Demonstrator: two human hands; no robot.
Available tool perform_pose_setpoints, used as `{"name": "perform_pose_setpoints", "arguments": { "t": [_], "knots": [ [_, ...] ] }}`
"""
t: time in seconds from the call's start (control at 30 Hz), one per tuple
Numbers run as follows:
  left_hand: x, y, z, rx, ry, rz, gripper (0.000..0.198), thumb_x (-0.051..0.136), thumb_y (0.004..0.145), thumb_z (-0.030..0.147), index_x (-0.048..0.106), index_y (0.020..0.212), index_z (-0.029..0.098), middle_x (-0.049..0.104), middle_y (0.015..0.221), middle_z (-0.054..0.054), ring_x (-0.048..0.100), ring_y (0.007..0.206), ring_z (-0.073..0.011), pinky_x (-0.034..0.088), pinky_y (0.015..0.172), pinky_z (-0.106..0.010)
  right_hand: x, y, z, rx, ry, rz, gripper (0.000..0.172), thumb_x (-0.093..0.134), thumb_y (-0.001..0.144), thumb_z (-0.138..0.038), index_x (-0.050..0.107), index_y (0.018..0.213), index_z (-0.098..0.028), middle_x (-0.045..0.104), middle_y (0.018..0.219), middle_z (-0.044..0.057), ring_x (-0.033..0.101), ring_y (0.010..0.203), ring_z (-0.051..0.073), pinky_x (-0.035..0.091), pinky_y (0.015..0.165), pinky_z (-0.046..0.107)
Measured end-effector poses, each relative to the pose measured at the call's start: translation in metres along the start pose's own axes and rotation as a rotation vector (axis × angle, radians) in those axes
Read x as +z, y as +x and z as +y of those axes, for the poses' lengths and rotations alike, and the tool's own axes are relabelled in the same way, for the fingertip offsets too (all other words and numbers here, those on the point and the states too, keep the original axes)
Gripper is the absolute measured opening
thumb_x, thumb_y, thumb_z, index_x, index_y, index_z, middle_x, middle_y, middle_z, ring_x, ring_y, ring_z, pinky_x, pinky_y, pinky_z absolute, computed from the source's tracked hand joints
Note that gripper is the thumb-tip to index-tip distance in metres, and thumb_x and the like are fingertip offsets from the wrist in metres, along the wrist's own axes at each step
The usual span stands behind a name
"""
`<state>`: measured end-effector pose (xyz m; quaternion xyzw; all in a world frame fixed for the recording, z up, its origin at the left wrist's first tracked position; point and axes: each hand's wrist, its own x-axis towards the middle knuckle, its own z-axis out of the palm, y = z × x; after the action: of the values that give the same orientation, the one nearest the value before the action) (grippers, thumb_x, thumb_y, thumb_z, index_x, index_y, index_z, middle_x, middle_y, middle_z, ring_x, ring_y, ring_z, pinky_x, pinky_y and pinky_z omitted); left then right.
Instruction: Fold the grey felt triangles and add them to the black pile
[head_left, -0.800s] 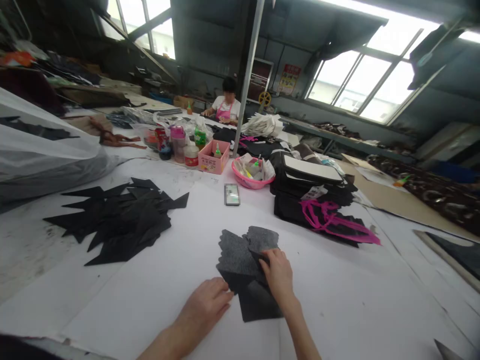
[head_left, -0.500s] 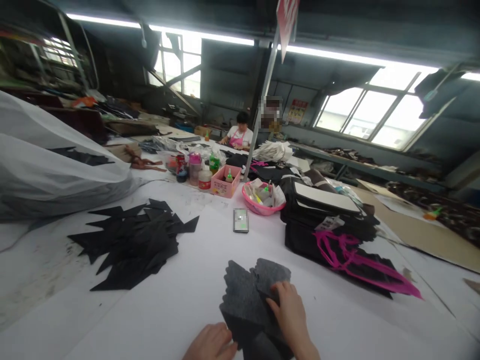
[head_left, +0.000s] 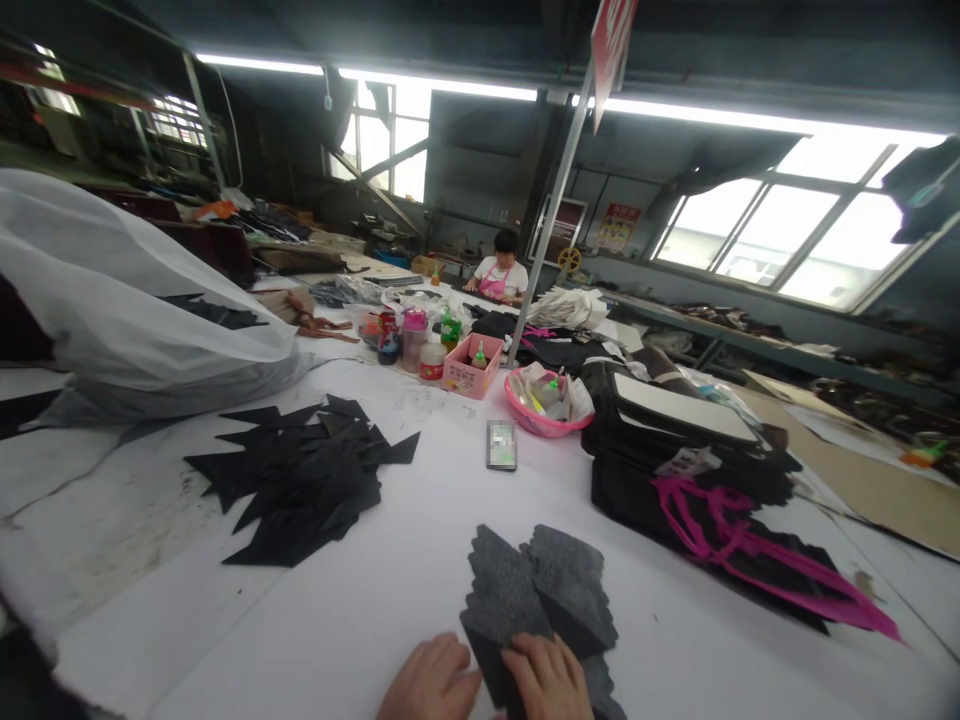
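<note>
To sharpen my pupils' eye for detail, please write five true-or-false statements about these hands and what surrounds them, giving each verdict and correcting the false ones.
1. The bare right hand touches the dark grey, scalloped-edged, fabric-like pieces. True.
2. The bare left hand rests on the jumbled heap of black, flat, pointed pieces. False: the left hand is beside the grey pieces; the heap lies apart from both hands.
3. In the picture, the shallow, round pink basin is right of the rectangular pink box. True.
4. The co-worker in the background is dressed all in green. False: the co-worker wears a white top and a pink apron.
5. Bright magenta strips lie across a layered black stack. True.
</note>
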<state>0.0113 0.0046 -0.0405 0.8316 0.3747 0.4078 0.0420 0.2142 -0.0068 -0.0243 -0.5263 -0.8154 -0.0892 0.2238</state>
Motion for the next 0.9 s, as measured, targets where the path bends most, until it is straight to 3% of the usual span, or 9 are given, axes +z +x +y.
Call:
{"name": "perform_pose_setpoints", "arguments": {
  "t": [0.1,0.17,0.27,0.33,0.43,0.53,0.7,0.8,0.9],
  "knots": [
    [-0.026,0.010,0.010,-0.342,-0.283,-0.136,0.019,0.046,0.092,0.020,0.062,0.102,0.022,0.062,0.091,-0.007,0.060,0.083,-0.0195,0.050,0.072,-0.032,-0.012,-0.003,-0.014,-0.005,-0.006,-0.089,0.044,0.064,0.079,-0.026,0.054,0.121,-0.028,0.066,0.115,0.003,0.060,0.106,0.022,0.034,0.103,0.040],
    [-0.037,0.015,0.015,-0.694,-0.618,-0.242,0.028,0.050,0.092,0.034,0.056,0.116,0.020,0.062,0.085,-0.005,0.057,0.062,-0.0126,0.047,0.057,-0.025,-0.021,0.000,-0.019,0.040,0.009,-0.078,0.038,0.057,0.083,-0.021,0.054,0.121,-0.025,0.066,0.114,0.004,0.059,0.108,0.022,0.031,0.106,0.043],
    [-0.044,0.020,0.021,-1.209,-1.149,-0.346,0.059,0.057,0.084,0.052,0.041,0.127,0.014,0.064,0.084,-0.005,0.045,0.040,-0.0059,0.028,0.036,-0.019,-0.027,0.006,-0.022,0.038,0.029,-0.104,0.037,0.055,0.085,-0.019,0.054,0.123,-0.022,0.066,0.112,0.006,0.060,0.106,0.021,0.032,0.107,0.045],
    [-0.045,0.022,0.024,-1.367,-1.360,-0.303,0.062,0.063,0.079,0.053,0.043,0.122,0.014,0.066,0.088,-0.008,0.048,0.041,-0.0050,0.026,0.036,-0.018,-0.027,0.008,-0.024,0.023,0.030,-0.107,0.039,0.054,0.086,-0.018,0.053,0.125,-0.021,0.066,0.111,0.006,0.061,0.105,0.021,0.032,0.107,0.045],
    [-0.042,0.025,0.027,-1.460,-1.521,-0.204,0.057,0.071,0.073,0.045,0.047,0.116,0.014,0.066,0.089,-0.007,0.052,0.046,-0.0049,0.028,0.041,-0.017,-0.024,0.008,-0.026,0.025,0.021,-0.055,0.037,0.050,0.088,-0.016,0.054,0.125,-0.020,0.067,0.108,0.006,0.062,0.101,0.020,0.033,0.108,0.044],
    [-0.038,0.028,0.028,-1.476,-1.624,-0.184,0.057,0.072,0.073,0.038,0.047,0.119,0.016,0.065,0.086,-0.004,0.054,0.050,-0.0051,0.032,0.046,-0.016,-0.021,0.007,-0.026,0.039,0.024,-0.034,0.037,0.046,0.089,-0.016,0.055,0.125,-0.020,0.068,0.107,0.006,0.062,0.101,0.019,0.036,0.107,0.042],
    [-0.030,0.028,0.030,-1.291,-1.510,-0.249,0.050,0.061,0.084,0.038,0.043,0.127,0.017,0.063,0.090,-0.005,0.056,0.055,-0.0075,0.037,0.049,-0.019,-0.019,0.005,-0.024,0.082,0.083,-0.053,0.043,0.042,0.087,-0.012,0.053,0.128,-0.019,0.067,0.110,0.006,0.062,0.103,0.018,0.035,0.108,0.042],
    [-0.028,0.028,0.028,-0.979,-1.007,-0.288,0.035,0.050,0.090,0.033,0.052,0.121,0.017,0.062,0.092,-0.007,0.060,0.070,-0.0142,0.046,0.058,-0.026,-0.019,0.007,-0.024,0.180,0.161,-0.048,0.033,0.043,0.091,-0.017,0.060,0.120,-0.020,0.070,0.104,0.005,0.064,0.098,0.017,0.036,0.107,0.041],
    [-0.024,0.026,0.023,-0.472,-0.379,-0.271,0.027,0.049,0.092,0.024,0.059,0.117,0.019,0.060,0.113,-0.011,0.055,0.109,-0.0250,0.046,0.091,-0.041,-0.020,0.011,-0.026,0.347,0.307,-0.001,0.026,0.046,0.093,-0.025,0.066,0.108,-0.022,0.072,0.099,0.004,0.066,0.090,0.016,0.035,0.108,0.040]
  ]
}}
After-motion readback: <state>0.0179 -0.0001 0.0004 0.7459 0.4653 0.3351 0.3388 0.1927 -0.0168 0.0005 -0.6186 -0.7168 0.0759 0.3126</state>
